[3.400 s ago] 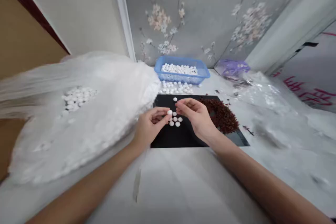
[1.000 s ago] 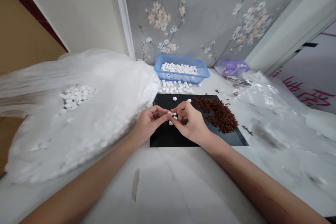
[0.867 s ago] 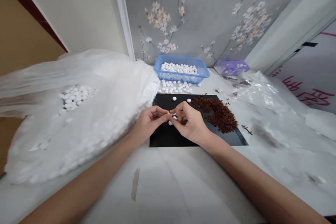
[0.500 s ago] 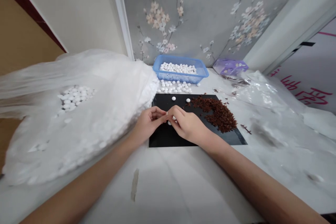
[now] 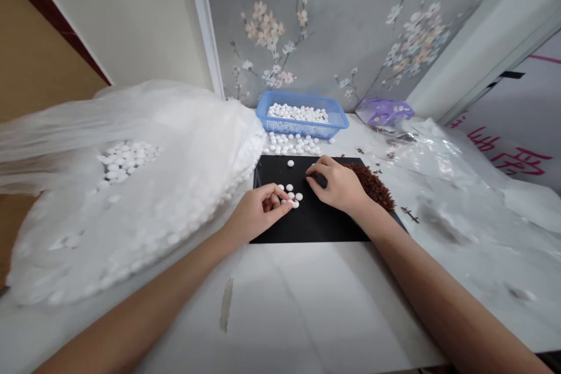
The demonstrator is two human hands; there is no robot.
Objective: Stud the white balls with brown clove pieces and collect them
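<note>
White pieces (image 5: 298, 197) are lying on the black mat (image 5: 315, 225) by your left hand (image 5: 258, 208); you're seemingly placing one, your right hand (image 5: 344, 187) hanging beside the brown pile (image 5: 376, 187). Whether either grip is pinching anything isn't showing; next is apparently needing delicate fingertips.

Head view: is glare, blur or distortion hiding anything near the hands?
Head view: bright glints streak the clear plastic at right, apart from either hand; head view: the forearms stretch toward the lower corners, as with a wide lens; head view: the white pieces by the left hand look small, soft and partly covered, so whether it grips one is unclear.
</note>
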